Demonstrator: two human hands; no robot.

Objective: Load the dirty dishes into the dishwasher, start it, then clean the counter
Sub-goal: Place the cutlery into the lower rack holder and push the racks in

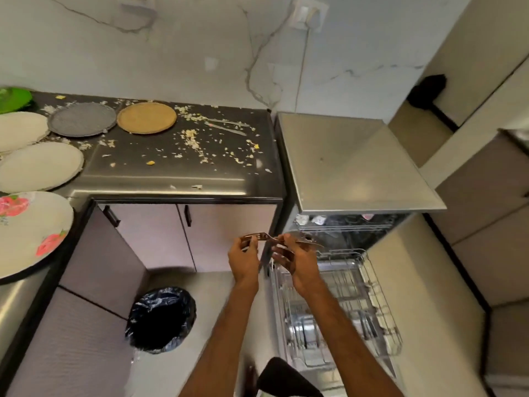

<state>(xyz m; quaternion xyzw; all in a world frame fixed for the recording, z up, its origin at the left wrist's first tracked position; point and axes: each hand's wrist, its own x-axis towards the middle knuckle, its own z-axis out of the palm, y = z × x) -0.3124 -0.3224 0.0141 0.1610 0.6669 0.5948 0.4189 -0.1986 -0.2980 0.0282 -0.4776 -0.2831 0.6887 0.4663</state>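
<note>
White marble-look wall [171, 53] w/ grey veins, socket [310, 12] up top. Pale cabinet doors [160, 233], black handles [187, 215]. Light floor [200, 296]; black-lined bin [161, 319] nr doors.

A home kitchen: a dark counter [177, 179] strewn with crumbs and plates [40, 167] at left, cabinets [160, 233] below, an open dishwasher [343, 282] at lower right, marble-look wall [171, 53] behind.

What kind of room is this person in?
Most likely a home kitchen: an open dishwasher with its rack pulled out, a dark counter strewn with crumbs and plates, and cutlery held by the left hand and right hand.
</note>
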